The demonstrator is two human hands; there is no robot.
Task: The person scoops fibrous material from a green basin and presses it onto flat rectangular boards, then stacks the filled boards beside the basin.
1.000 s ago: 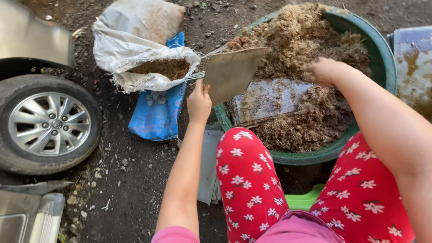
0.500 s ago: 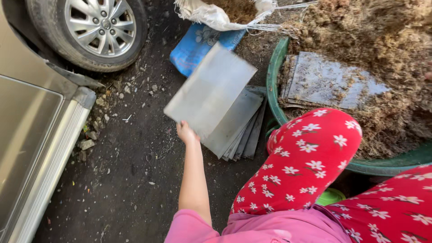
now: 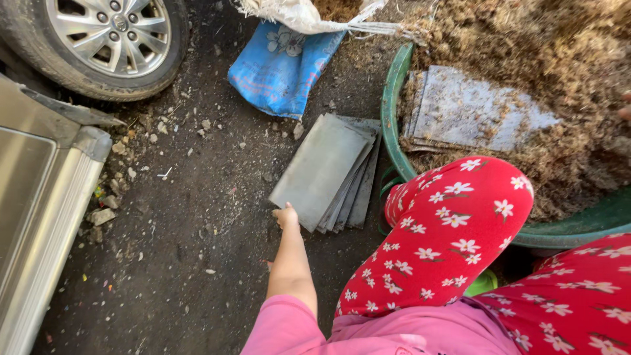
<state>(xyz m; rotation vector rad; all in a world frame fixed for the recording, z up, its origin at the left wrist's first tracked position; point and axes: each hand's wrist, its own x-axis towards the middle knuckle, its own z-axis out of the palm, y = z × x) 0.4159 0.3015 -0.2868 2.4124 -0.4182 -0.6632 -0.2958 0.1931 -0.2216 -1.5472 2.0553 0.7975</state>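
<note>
1. Head view, looking straight down. Left hand [image 3: 286, 215] is stretched low over dark dirt ground [image 3: 184, 263], fingers curled in at the near corner of the top grey sheet [image 3: 320, 169]. Whether they pinch the sheet or only touch its edge cannot be told from here.
2. Top grey sheet lies flat on a stack of like grey sheets [image 3: 358, 190], fanned slightly so the lower edges show along the right side. The stack sits on the ground just beside the green tub [image 3: 393, 131], between the tub and the open dirt.
3. Right hand: only a sliver shows at the far right edge of the frame, over the tub [image 3: 624, 112]. Finger state cannot be told.
4. Green tub is heaped with brown fibrous material [image 3: 559, 59]. More grey sheets [image 3: 473, 115], dusted with the fibre, lie pressed into the heap near the tub's left wall.
5. Person's knees in red trousers with white flowers [image 3: 453, 223] sit against the tub's near rim; pink sleeve [image 3: 289, 325] at the bottom of the frame.
6. Beyond the stack: a crumpled blue bag [image 3: 282, 66] on the ground, and above it a white sack [image 3: 309, 13] with brown fibre in its mouth.
7. Upper left: a car wheel [image 3: 98, 39] with silver alloy rim. Left edge: silver car body panel [image 3: 39, 217], small stones scattered along its base.
</note>
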